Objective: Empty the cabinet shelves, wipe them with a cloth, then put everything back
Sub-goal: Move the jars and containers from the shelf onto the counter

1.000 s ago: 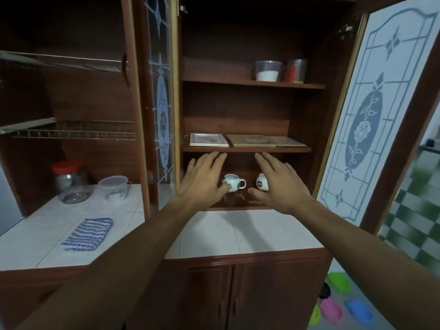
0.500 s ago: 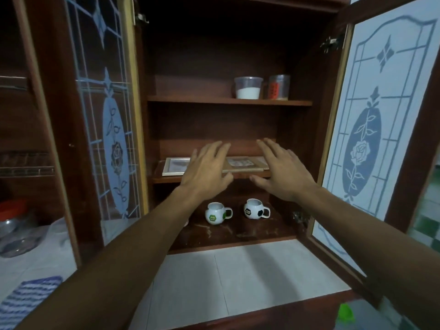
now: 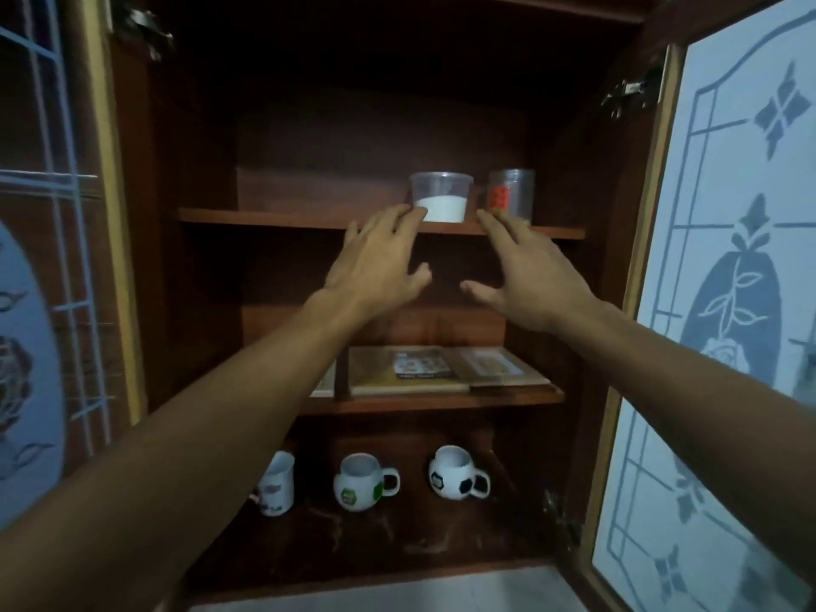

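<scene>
Barely started, judging by the shelves: all 3 levels of the cabinet are loaded, so emptying, wiping & restocking are all left to do. No cloth in view.

Left hand [image 3: 379, 258] & right hand [image 3: 521, 271], both centre frame, are spread flat w/ straight fingers and hold nothing. Left fingertips sit at the lower left edge of the plastic tub [image 3: 440, 196]; can't tell if they touch. Right fingertips are just under the clear jar [image 3: 511, 194].

Both containers stand upright on the top shelf [image 3: 265, 216], upper centre, just beside each other. The tub is translucent, tapered, abt half full of white powder. The jar is straight-sided w/ a red label.

Middle shelf [image 3: 441, 404]: flat picture frames [image 3: 406, 371] lying side by side, thin & rectangular, wood-edged.

Bottom shelf [image 3: 397, 536], lower centre: 3 glossy ceramic pieces apart from each other: a round football mug [image 3: 455, 472], a round green-patch mug [image 3: 360, 481] & a straight white cup [image 3: 276, 485].

Cabinet is dark reddish wood; the bottom board looks scuffed. Frosted glass door [image 3: 728, 258] w/ a flower pattern stands open at the right edge.
</scene>
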Available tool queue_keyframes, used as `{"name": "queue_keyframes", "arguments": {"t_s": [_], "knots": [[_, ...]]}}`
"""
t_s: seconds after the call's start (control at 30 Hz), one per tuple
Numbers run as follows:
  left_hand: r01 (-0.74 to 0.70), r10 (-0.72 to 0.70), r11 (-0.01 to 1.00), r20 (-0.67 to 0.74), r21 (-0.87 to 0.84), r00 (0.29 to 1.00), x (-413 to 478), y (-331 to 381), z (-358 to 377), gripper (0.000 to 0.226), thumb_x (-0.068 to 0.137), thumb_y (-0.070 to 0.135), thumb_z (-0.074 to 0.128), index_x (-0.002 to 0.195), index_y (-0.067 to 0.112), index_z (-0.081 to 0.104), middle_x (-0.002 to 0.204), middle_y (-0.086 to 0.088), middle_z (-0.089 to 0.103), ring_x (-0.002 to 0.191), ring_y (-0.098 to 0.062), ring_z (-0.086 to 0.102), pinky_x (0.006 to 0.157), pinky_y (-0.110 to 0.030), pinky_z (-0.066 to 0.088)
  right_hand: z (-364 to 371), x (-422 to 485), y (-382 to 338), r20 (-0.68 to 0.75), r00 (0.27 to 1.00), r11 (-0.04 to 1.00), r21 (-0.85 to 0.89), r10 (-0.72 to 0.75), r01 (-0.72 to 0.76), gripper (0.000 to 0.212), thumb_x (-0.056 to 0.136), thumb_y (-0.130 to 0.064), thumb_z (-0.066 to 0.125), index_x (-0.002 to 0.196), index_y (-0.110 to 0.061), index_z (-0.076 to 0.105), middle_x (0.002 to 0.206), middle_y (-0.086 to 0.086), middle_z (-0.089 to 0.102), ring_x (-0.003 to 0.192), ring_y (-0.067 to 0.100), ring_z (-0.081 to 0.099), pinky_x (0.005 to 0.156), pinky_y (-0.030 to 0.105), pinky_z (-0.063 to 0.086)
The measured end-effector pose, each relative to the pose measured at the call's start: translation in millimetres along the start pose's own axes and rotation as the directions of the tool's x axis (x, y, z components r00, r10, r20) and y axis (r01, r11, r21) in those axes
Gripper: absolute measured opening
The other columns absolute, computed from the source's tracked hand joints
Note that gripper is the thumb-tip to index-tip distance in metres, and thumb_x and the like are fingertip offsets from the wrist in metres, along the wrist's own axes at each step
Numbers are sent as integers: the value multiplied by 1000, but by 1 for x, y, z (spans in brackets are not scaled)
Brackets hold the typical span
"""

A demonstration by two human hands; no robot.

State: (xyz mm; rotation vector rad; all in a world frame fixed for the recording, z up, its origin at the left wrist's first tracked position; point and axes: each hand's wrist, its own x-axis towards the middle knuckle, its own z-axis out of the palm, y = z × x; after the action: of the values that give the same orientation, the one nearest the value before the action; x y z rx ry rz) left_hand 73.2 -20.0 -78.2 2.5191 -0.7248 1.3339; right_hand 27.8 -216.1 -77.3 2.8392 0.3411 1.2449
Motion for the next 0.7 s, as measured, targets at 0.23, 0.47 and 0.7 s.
{"name": "queue_keyframes", "arguments": {"t_s": [0.23, 0.47, 0.7], "knots": [[-26, 24, 999, -77, -36, 997, 73, 6, 27, 70, 84, 35, 59, 146, 17, 33, 148, -7, 37, 133, -27, 37, 111, -45, 30, 4, 73, 45, -100, 995, 1000, 18, -22, 24, 90, 87, -50, 62, 155, -16, 12, 161, 8, 14, 146, 27, 22, 117, 46, 26], [29, -28, 1000, -40, 7, 999, 117, -7, 48, 70, 84, 39, 57, 147, 19, 32, 148, -6, 37, 133, -28, 38, 110, -49, 32, 15, 126, 75, -124, 991, 999, 23, 41, -39, 91, 87, -48, 64, 155, -19, 12, 161, 7, 13, 144, 30, 25, 117, 46, 27], [80, -79, 992, 18, -99, 997, 166, -21, 54, 69, 85, 43, 57, 147, 23, 32, 147, -7, 37, 135, -28, 35, 109, -43, 34, 23, 166, 105, -90, 990, 994, 1, 110, -111, 81, 87, -49, 64, 153, -29, 21, 160, 7, 16, 142, 32, 28, 113, 47, 32]]}}
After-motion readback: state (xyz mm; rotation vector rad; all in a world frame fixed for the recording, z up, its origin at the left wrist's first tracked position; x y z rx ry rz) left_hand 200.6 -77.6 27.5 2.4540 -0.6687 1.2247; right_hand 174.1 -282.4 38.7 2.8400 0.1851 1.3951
